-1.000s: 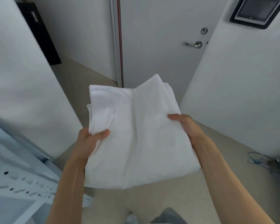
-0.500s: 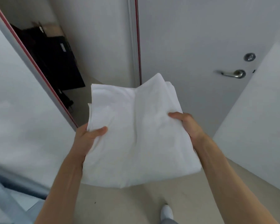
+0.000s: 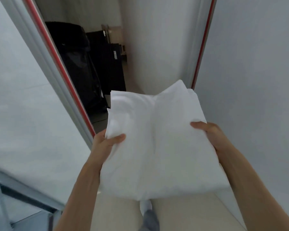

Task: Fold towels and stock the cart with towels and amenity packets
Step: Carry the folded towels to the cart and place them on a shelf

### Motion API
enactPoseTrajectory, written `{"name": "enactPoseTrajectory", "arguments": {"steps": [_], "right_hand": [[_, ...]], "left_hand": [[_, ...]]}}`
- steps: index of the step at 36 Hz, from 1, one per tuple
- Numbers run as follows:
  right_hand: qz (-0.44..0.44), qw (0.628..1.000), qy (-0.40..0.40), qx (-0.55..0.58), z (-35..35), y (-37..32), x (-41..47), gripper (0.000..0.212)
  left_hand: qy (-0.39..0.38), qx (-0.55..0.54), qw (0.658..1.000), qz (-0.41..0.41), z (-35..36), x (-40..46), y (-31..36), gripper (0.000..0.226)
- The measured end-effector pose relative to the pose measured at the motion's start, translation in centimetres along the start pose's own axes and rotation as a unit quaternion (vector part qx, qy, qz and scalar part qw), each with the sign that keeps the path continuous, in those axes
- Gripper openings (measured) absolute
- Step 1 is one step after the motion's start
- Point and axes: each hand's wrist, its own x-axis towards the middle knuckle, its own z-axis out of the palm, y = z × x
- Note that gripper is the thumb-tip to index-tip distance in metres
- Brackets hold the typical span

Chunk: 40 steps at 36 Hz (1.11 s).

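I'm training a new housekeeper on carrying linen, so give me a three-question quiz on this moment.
1. True or false: the folded white towel is held by both hands.
2. Where does the left hand's thumb lie? A) on top of the towel B) under the towel C) off the towel
3. Fill in: the right hand grips the towel's ____ edge.

Key: 1 true; 2 A; 3 right.
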Motion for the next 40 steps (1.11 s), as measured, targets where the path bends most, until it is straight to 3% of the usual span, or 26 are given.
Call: {"name": "enactPoseTrajectory", "arguments": {"steps": [17, 25, 30, 40], "right_hand": [[0.036, 0.999, 0.012, -0.020, 3.1, -9.6, 33.2, 0.035], [0.039, 0.998, -0.050, -0.009, 2.9, -13.6, 48.2, 0.053], [0.036, 0.995, -0.093, -0.014, 3.6, -16.4, 57.9, 0.042], [0.046, 0.989, -0.136, -0.016, 5.3, -21.6, 73.5, 0.057]], "left_hand": [[0.014, -0.013, 1.000, -0.018, 6.1, 33.5, 2.8, 0.019], [0.036, -0.048, 0.998, -0.027, 10.2, 45.4, 4.2, 0.021], [0.083, -0.046, 0.995, -0.011, 13.2, 52.0, 5.4, 0.018], [0.124, -0.058, 0.990, -0.004, 16.7, 65.0, 7.9, 0.018]]}}
